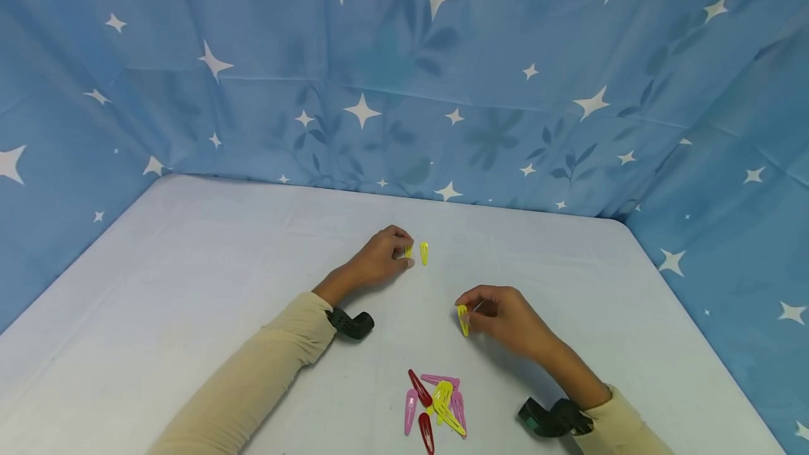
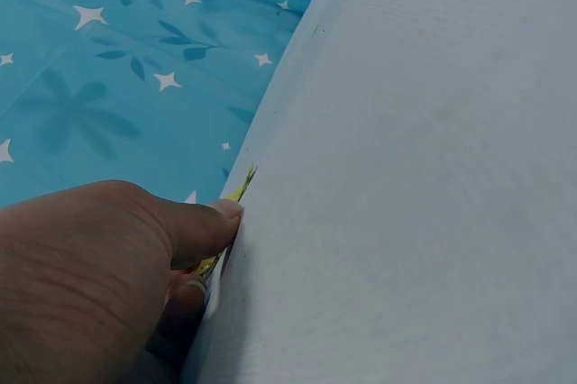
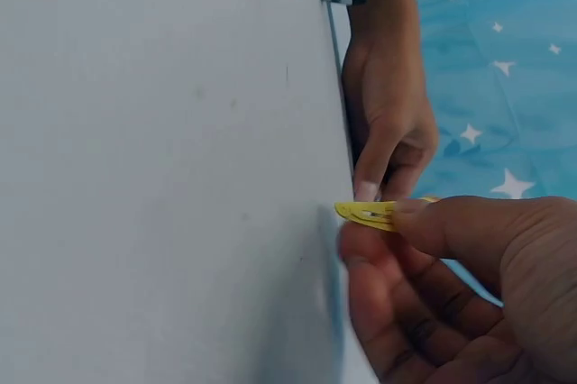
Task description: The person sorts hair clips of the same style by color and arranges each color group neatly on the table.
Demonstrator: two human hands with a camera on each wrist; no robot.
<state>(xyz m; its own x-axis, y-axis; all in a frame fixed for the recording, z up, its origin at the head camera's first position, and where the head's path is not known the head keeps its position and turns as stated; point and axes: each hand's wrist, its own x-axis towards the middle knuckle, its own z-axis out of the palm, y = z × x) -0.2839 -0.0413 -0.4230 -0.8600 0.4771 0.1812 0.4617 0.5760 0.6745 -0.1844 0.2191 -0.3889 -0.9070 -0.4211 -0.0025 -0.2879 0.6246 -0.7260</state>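
Note:
Near the far side of the table, my left hand (image 1: 379, 257) pinches a yellow snap hair clip (image 2: 242, 187) between thumb and fingers, low at the white cloth. Just right of it a second yellow hair clip (image 1: 424, 253) lies lengthwise on the cloth. My right hand (image 1: 510, 316) is nearer and to the right, holding another yellow hair clip (image 3: 368, 214) by thumb and fingertips. The right wrist view shows this clip's slotted side, with its end partly covered by the thumb.
A loose pile of snap hair clips lies at the near middle: a pink clip (image 1: 411, 411), a red clip (image 1: 426, 434), a yellow clip (image 1: 450, 418) and others, some overlapping. A white cloth (image 1: 208, 258) covers the table. Blue star-patterned curtains (image 1: 392, 41) stand behind and at both sides.

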